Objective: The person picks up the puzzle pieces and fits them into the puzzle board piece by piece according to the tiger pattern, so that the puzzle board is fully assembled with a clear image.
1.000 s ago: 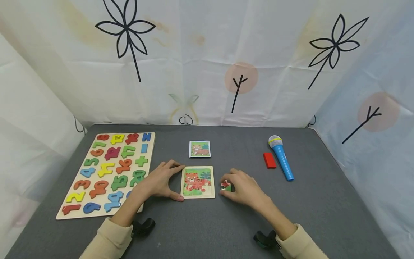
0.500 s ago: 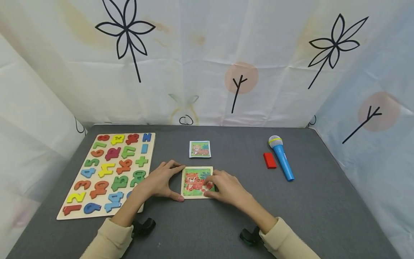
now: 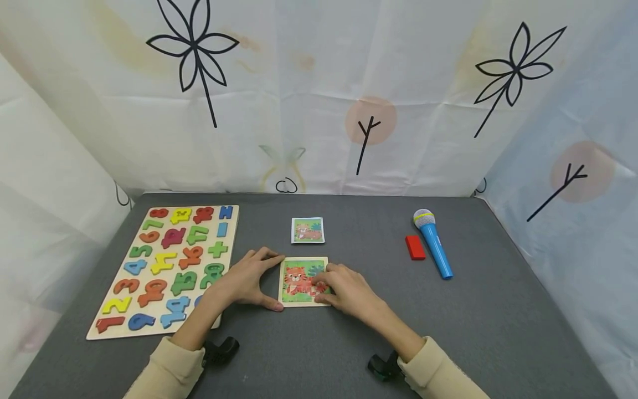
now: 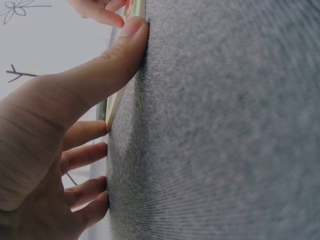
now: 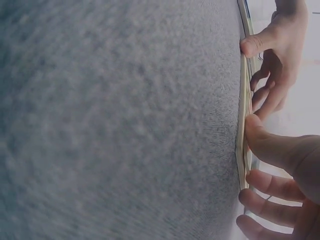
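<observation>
A small square wooden jigsaw puzzle [image 3: 305, 304] with a red tiger on a green ground lies flat on the grey table. My left hand [image 3: 249, 278] steadies its left side, with the thumb at the near corner and the index fingertip at the far corner. In the left wrist view the left fingers [image 4: 85, 156] are fairly straight against the edge. At the puzzle's right side my right hand [image 3: 351, 293] pinches a jigsaw piece [image 3: 325, 289] between thumb and fingers, down at the lower right of the picture. The hand covers part of this piece.
Behind the puzzle lies a small tiger picture card [image 3: 308, 230]. A wooden number board [image 3: 94, 334] with coloured pieces fills the left side, partly under the left forearm. A red block [image 3: 415, 247] and a blue toy microphone [image 3: 436, 249] lie at the right.
My right hand has moved left from beside the puzzle, carrying the jigsaw piece onto its lower right part. During the last half second it has barely moved. The left hand stays put.
</observation>
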`<state>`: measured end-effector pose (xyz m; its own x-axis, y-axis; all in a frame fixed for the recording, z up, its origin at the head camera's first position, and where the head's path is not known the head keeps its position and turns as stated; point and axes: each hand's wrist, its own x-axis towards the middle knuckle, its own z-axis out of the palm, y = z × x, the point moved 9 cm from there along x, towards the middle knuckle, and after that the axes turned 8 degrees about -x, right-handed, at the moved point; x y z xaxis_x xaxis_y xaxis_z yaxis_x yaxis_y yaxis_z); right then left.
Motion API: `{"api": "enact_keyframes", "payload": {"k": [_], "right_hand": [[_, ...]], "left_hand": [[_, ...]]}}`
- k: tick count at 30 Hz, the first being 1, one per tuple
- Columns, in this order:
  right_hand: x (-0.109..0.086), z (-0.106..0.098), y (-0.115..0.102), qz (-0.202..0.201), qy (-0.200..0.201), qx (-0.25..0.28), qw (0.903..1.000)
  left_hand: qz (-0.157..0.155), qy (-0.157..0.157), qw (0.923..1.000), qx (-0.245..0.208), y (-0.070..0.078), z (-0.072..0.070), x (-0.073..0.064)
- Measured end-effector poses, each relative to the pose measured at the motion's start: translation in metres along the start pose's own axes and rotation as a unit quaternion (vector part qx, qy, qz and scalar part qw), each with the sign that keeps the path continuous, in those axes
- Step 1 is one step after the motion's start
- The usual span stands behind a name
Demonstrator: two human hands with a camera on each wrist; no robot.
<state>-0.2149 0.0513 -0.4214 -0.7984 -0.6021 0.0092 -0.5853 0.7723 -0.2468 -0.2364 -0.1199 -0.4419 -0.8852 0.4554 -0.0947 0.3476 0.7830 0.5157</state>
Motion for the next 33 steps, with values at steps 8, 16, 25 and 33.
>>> {"api": "enact_keyframes", "payload": {"k": [8,16,25,33], "right_hand": [[-0.0031,-0.0013,0.0013,-0.001,0.024,0.019,0.9995],[-0.0014,-0.0014,-0.0056,-0.021,0.043,0.000,0.9989],[-0.0022,-0.0014,-0.0012,0.019,0.041,0.001,0.9990],[-0.0057,-0.0037,0.0006,0.034,0.051,-0.017,0.9980]], "left_hand": [[-0.001,0.001,1.0000,0.001,-0.0003,0.0000,-0.0002],[0.005,0.004,1.0000,0.003,0.0008,-0.0002,-0.0004],[-0.001,0.005,1.0000,0.004,-0.0016,0.0011,-0.0001],[-0.002,0.000,1.0000,0.005,-0.0008,0.0029,0.0012]]}}
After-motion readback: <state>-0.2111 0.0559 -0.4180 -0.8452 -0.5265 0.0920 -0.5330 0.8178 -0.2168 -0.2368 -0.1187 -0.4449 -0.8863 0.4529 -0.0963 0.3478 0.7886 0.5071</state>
